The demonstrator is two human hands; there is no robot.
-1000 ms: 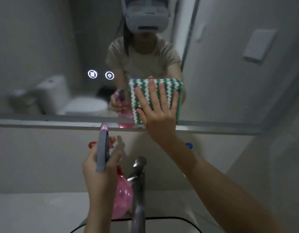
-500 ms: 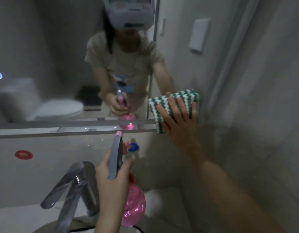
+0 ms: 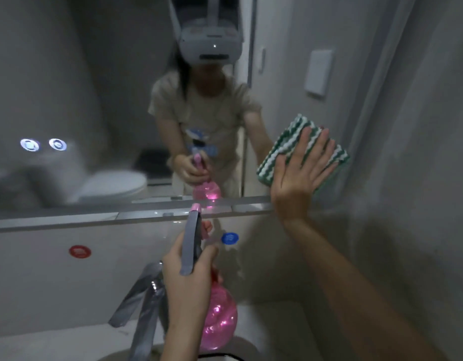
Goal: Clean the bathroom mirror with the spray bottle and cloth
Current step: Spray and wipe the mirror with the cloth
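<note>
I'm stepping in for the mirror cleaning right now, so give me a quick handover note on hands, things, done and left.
Left hand grips the pink spray bottle above the faucet, nozzle toward the mirror.
Right hand presses the green-and-white cloth flat at the mirror's lower right corner.
Done: cannot tell how much glass is wiped.
Left: probably wipe the remaining glass, spraying as needed.

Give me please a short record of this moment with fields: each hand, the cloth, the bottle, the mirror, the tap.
left hand: grips the spray bottle's neck
right hand: fingers straight, presses the cloth flat
cloth: green and white stripes, at the mirror's lower right corner
spray bottle: pink body, grey trigger head, upright, nozzle toward the mirror
mirror: two lit round icons at left
tap: grey metal, below the bottle, left of it
</note>
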